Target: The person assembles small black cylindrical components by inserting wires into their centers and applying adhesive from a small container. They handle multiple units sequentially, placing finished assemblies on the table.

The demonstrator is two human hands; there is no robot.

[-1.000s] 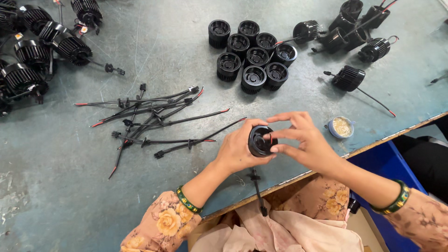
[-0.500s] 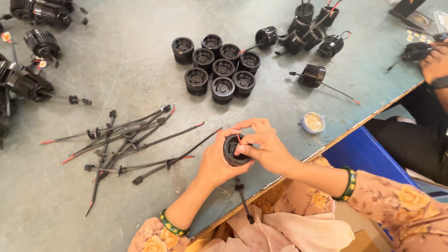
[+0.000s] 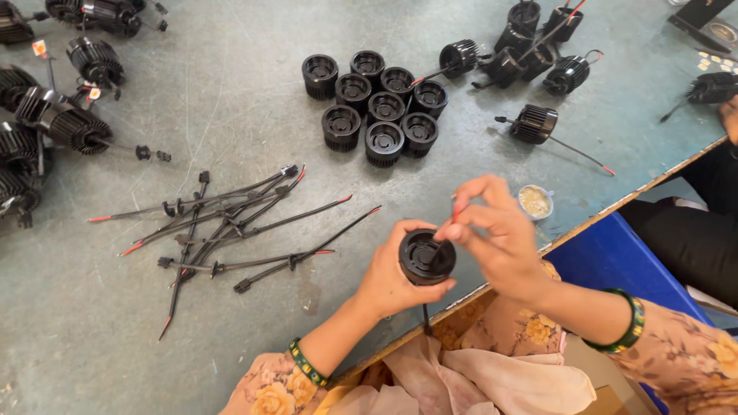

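Two hands meet just above the near edge of the desk (image 3: 231,92). The left hand (image 3: 388,280) is wrapped around a black round finned housing (image 3: 427,257), open face up; the right hand (image 3: 496,238) pinches the thin wire (image 3: 446,234) narrowly between thumb and forefinger, its tip dipping into the housing's centre. A black lead hangs out below the housing, towards the lap.

To do this well, I judge the left hand should keep the housing level and steady while the right feeds the wire straight down the middle hole, gripping close to the tip so it does not buckle.

Just left of the left hand lies a loose bundle of black cables (image 3: 231,227) with red ends. Beyond both hands, a cluster of empty black housings (image 3: 377,100) stands close together; further right of it are wired housings (image 3: 538,54). Near the right hand sits a small round pot of pale paste (image 3: 535,201). More finished units (image 3: 61,115) lie far left.

The desk is grey-green, scratched and worn. A blue bin (image 3: 607,257) stands beside its edge, and another person's dark sleeve shows at the far right.
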